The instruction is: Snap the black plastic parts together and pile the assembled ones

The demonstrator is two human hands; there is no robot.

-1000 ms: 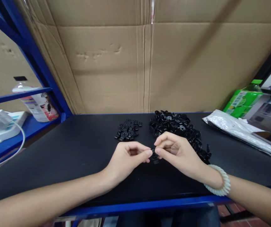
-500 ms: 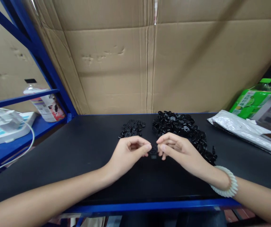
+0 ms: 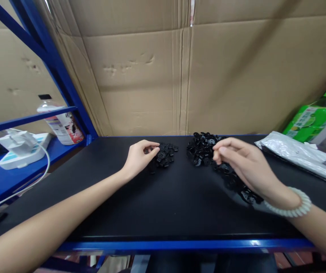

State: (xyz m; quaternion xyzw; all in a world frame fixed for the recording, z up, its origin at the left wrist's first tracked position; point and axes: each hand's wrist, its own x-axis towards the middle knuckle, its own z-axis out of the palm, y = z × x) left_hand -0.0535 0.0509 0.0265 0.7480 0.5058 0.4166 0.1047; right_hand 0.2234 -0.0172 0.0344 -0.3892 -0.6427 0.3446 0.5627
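Observation:
My left hand (image 3: pixel 141 157) is at the left edge of a small pile of black plastic parts (image 3: pixel 167 153), its thumb and forefinger curled nearly together. Whether a part is between those fingertips is hard to see against the black pile. One round part with holes (image 3: pixel 161 155) shows right beside the thumb tip. Over a larger heap of glossy black plastic pieces (image 3: pixel 201 148) is my right hand (image 3: pixel 237 159), slightly blurred, with thumb and fingers pinched together. Anything inside that pinch is hidden. The hand covers part of the heap, which trails toward the wrist.
The black tabletop (image 3: pixel 151 212) has a blue front edge and a cardboard wall (image 3: pixel 140 83) behind. At right lie a silvery plastic bag (image 3: pixel 293 151) and a green-labelled bottle (image 3: pixel 307 121). Left, a blue shelf holds a power strip (image 3: pixel 23 155) and another bottle (image 3: pixel 63 125).
My hands have moved apart from the middle, where a black part was between them. The left went to the small pile, the right to the larger heap. The view shifted slightly.

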